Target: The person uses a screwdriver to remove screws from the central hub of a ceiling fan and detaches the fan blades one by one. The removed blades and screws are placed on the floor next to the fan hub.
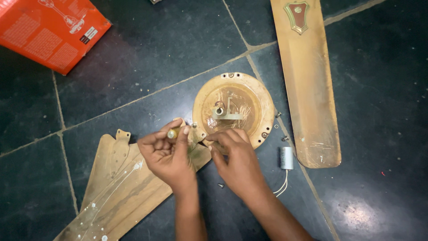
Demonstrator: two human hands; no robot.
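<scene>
Floor: dark slate tiles (147, 49) with pale grout lines are lying under everything; a glare patch is showing at the lower right.
Lower fan blade: a worn tan ceiling fan blade (120, 187), streaked with white paint drips, is lying from the bottom left up toward the hands, its metal bracket end sitting under the left hand.
Upper fan blade: a second tan blade (307, 89) with a red and gold ornament near its top is lying at the right, well apart from the hands.
Box: an orange cardboard box (49, 31) is resting at the top left corner, tilted.
Motor housing: a round tan fan motor housing (263, 107) is sitting in the middle, open side up, with a metal bracket and thin copper strands inside; its lower left rim is meeting the hands.
Left hand: the left hand (165, 158) is closing its fingers around a screwdriver handle (173, 132), yellowish, held at the blade bracket just beside the housing rim.
Right hand: the right hand (236, 163) is curling its fingers over the housing's lower rim, pinching something too small to tell.
Capacitor: a small silver cylinder capacitor (286, 157) with two white leads is lying just right of the right hand.
Screws: loose screws (284, 138) are lying between housing and upper blade; another is lying between the wrists.
</scene>
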